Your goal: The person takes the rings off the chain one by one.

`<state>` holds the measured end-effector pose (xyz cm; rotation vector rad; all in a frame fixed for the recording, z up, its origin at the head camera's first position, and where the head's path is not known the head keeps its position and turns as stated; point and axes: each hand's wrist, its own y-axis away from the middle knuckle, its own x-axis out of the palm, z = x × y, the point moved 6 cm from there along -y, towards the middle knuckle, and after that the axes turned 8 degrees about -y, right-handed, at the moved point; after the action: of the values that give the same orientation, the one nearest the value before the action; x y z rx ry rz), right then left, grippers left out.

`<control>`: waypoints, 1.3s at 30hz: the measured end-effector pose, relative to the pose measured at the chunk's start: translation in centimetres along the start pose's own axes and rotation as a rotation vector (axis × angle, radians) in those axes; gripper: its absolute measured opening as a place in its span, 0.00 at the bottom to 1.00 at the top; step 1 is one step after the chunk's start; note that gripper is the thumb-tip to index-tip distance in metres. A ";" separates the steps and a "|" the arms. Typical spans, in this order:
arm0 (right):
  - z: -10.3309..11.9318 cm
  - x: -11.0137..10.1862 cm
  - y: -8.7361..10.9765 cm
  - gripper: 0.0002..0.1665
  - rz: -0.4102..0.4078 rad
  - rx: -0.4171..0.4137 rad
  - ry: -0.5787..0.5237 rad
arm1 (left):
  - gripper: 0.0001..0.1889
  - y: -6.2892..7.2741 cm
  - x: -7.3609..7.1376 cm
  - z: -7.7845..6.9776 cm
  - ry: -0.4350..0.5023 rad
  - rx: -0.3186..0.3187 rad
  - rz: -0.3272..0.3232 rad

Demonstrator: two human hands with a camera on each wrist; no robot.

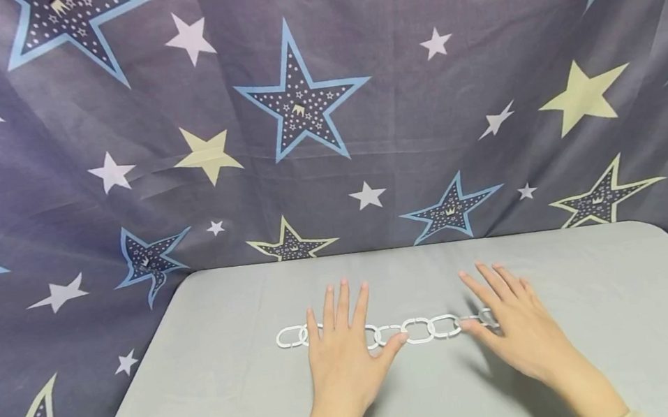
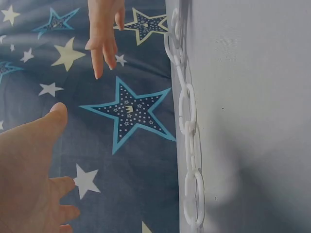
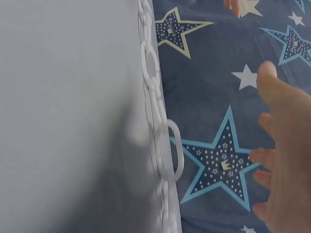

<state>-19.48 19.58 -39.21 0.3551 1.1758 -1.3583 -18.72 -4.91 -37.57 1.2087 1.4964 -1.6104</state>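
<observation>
A white plastic chain (image 1: 417,331) of several oval links lies stretched from left to right across the table. In the head view my left hand (image 1: 343,362) is spread over its left part, hiding some links. Over its right end my right hand (image 1: 520,332) is spread too, with the thumb in front of a link. Both wrist views show the hands apart from the chain: the left hand (image 2: 34,160) beside the links (image 2: 189,141), and the right hand (image 3: 286,150) beside the links (image 3: 151,68). Neither hand holds anything.
The table (image 1: 206,394) has a light grey cover and rounded far corners. Behind it and along its sides hangs a dark curtain (image 1: 399,122) printed with blue, yellow and white stars. Shadows of the hands fall on the cover.
</observation>
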 end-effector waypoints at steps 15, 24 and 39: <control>-1.5 -1.6 0.0 0.48 -0.037 -0.106 -0.028 | 0.45 0.3 0.2 -0.9 0.036 0.008 0.023; -2.4 -2.4 0.1 0.46 -0.048 -0.103 -0.049 | 0.46 0.6 0.5 -1.8 0.027 0.046 0.037; -3.6 -3.0 0.4 0.40 -0.055 -0.042 -0.079 | 0.46 1.0 0.6 -3.2 0.053 0.079 0.049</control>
<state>-20.09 24.18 -38.58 0.2378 1.1539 -1.3810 -17.37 -1.87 -38.29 1.3308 1.4362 -1.6306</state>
